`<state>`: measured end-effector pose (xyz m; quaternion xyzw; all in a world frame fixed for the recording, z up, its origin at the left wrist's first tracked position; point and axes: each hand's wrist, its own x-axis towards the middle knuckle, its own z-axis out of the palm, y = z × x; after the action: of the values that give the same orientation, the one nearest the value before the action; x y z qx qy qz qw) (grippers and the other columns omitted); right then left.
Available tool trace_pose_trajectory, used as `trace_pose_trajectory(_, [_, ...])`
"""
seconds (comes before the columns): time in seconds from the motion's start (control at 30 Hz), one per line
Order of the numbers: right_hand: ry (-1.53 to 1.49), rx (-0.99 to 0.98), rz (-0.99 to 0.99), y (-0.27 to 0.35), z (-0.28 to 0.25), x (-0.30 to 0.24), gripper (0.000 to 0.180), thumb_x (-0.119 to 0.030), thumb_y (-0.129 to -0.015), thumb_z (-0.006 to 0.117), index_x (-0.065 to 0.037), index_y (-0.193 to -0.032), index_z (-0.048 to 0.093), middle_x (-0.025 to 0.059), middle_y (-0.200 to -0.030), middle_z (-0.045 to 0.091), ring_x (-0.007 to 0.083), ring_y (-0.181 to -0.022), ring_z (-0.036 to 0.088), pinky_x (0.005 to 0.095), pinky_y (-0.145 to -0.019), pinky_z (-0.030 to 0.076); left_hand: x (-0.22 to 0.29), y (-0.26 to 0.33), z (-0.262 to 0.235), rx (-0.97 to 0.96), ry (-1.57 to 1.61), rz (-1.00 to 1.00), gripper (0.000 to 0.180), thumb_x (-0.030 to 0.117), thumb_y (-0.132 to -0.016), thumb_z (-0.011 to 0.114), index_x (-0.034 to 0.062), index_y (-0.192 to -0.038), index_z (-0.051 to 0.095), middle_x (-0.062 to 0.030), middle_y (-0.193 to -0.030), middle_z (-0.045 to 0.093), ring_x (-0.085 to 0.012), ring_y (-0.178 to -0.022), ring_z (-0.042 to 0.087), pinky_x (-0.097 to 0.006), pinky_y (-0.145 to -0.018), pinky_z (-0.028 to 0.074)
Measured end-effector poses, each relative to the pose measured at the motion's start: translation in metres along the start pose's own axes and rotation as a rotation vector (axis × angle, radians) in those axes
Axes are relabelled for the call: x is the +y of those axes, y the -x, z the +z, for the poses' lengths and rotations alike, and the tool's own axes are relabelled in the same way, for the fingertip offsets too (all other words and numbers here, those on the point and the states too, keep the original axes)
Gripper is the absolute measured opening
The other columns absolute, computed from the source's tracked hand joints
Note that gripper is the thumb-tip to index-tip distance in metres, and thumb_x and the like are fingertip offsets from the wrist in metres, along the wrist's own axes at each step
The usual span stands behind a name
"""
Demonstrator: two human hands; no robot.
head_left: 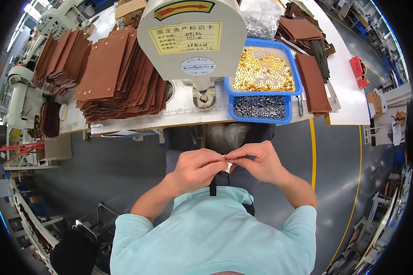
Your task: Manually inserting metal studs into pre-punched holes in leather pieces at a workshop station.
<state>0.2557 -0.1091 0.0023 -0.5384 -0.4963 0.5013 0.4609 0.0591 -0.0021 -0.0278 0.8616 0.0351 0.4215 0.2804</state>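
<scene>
Over my lap, just in front of my waist, both hands meet with their fingertips nearly touching. My left hand (196, 168) is closed in a pinch, and so is my right hand (258, 160). Between them is a small white piece (227, 168), thin like paper or film, with a bit of orange-brown showing beside it. The fingers cover most of it, so its kind is unclear. Beyond my hands, at the table's edge, stands a white riveting press (192, 68), which neither hand touches.
Left of the press lie stacks of brown leather panels (98, 68). To its right, a blue tray (299, 73) holds gold metal rings, above another blue tray (261, 121) of dark metal pieces. More brown panels (313, 85) lie farther right. The white table (348, 110) ends before my lap.
</scene>
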Motion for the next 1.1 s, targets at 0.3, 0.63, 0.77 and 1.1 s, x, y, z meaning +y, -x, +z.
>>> trace_pose_trajectory(0.3, [0.157, 0.007, -0.050, 0.001, 0.003, -0.008, 0.021, 0.005, -0.089, 0.066, 0.001, -0.107, 0.076, 0.0115, -0.089, 0.078, 0.0170, -0.083, 0.078, 0.0282, -0.073, 0.062, 0.002, 0.003, -0.002, -0.018, 0.002, -0.013, 0.024, -0.002, -0.069, 0.078, 0.0060, -0.091, 0.072, -0.0040, -0.086, 0.069, -0.0209, -0.069, 0.068, -0.030, -0.057, 0.056])
trace_pose_trajectory(0.63, [0.390, 0.080, -0.447, 0.002, 0.004, 0.002, 0.026, -0.007, -0.078, 0.080, -0.002, -0.103, 0.076, 0.0109, -0.088, 0.077, 0.0236, -0.076, 0.075, 0.0313, -0.067, 0.061, 0.001, 0.007, 0.000, -0.042, 0.087, -0.202, 0.028, -0.006, -0.067, 0.080, 0.0071, -0.091, 0.074, -0.0053, -0.089, 0.072, -0.0199, -0.073, 0.070, -0.030, -0.058, 0.057])
trace_pose_trajectory(0.77, [0.432, 0.095, -0.469, 0.003, 0.004, 0.014, 0.032, -0.007, -0.074, 0.086, -0.002, -0.103, 0.075, 0.0099, -0.089, 0.077, 0.0236, -0.077, 0.075, 0.0310, -0.067, 0.060, 0.009, 0.003, -0.003, -0.081, 0.158, -0.350, 0.029, -0.008, -0.069, 0.079, 0.0074, -0.093, 0.075, -0.0066, -0.090, 0.073, -0.0188, -0.073, 0.071, -0.029, -0.058, 0.058])
trace_pose_trajectory(1.1, [0.335, 0.242, -0.422, -0.001, 0.009, 0.030, 0.032, 0.005, -0.074, 0.079, -0.003, -0.105, 0.074, 0.0107, -0.086, 0.076, 0.0246, -0.075, 0.074, 0.0319, -0.065, 0.060, 0.025, -0.016, -0.004, -0.145, 0.249, -0.546, 0.026, 0.002, -0.079, 0.080, 0.0044, -0.105, 0.074, -0.0084, -0.092, 0.073, -0.0223, -0.079, 0.072, -0.032, -0.069, 0.060])
